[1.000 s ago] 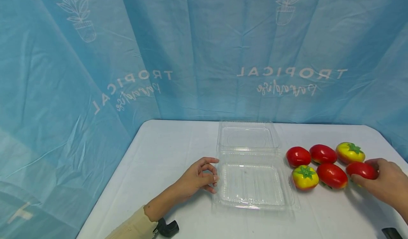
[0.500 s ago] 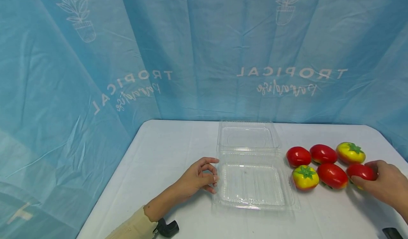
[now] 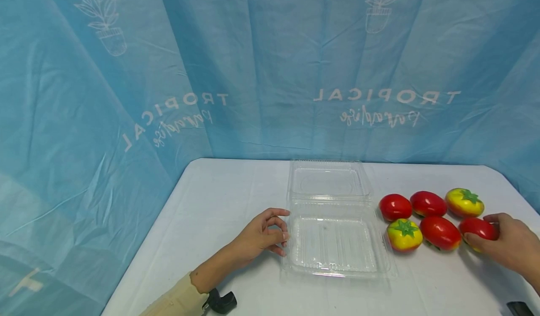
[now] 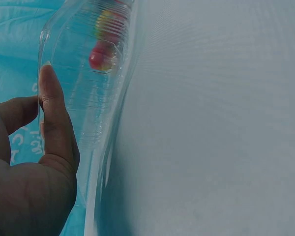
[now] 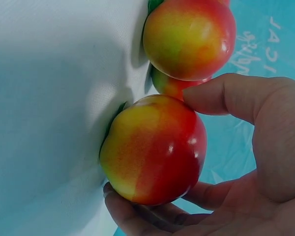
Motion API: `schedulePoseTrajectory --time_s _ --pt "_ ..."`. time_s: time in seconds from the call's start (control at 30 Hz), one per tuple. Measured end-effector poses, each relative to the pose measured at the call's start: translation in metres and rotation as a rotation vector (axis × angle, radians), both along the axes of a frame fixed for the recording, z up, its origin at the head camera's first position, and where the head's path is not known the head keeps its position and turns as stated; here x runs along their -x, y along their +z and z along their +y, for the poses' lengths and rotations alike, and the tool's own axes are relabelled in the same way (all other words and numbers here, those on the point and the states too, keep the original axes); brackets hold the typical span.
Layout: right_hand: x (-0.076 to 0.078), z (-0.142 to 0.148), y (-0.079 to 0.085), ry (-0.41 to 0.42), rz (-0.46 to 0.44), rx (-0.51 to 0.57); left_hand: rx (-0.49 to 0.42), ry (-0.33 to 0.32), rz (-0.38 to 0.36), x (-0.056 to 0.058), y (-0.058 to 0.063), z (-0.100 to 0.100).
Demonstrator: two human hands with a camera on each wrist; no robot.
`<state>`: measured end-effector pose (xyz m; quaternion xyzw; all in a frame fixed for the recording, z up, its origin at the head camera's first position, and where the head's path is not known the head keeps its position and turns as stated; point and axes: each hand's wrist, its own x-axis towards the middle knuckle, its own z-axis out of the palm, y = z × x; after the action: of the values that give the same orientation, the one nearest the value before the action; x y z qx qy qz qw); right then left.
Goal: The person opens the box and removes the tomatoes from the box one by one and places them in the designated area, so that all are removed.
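Observation:
An open clear plastic clamshell container (image 3: 333, 245) lies on the table, its lid (image 3: 329, 180) folded back toward the curtain. My left hand (image 3: 263, 234) pinches the container's left rim between thumb and fingers, and the left wrist view shows the thumb (image 4: 54, 108) against the clear wall. On the right, my right hand (image 3: 512, 243) grips a red toy tomato (image 3: 478, 228) at the near end of a group. In the right wrist view that tomato (image 5: 155, 150) is red and yellow, its green leafy end turned down to the cloth, with thumb and fingers on opposite sides.
Several more toy tomatoes stand close together beside the held one, among them a red one (image 3: 440, 233) and two with green tops up, a near yellow one (image 3: 404, 235) and a far yellow one (image 3: 464, 202). A white cloth covers the table (image 3: 236, 189). Blue curtain (image 3: 270, 72) hangs behind.
The right hand and the tomato it grips have shifted very slightly downward in view. The left hand and the container stay where they were.

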<state>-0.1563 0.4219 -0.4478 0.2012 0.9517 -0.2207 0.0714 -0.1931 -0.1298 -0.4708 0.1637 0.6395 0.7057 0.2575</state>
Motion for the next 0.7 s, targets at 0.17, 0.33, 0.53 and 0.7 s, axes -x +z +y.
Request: schedulePoseTrajectory --time_s 0.17,0.33,0.53,0.7 --pt "-0.001 0.0 0.001 0.01 0.002 -0.007 0.001 -0.003 0.007 0.0 0.0 0.0" --pt "-0.003 -0.002 0.002 0.011 0.03 -0.02 0.004 -0.006 0.011 -0.001 0.0 0.0" --pt "-0.006 -0.007 0.007 0.014 0.109 -0.051 0.006 -0.007 0.011 -0.001 0.0 0.0" --pt "-0.011 -0.016 0.015 0.017 0.177 -0.073 0.009 -0.009 0.006 -0.001 0.0 0.0"
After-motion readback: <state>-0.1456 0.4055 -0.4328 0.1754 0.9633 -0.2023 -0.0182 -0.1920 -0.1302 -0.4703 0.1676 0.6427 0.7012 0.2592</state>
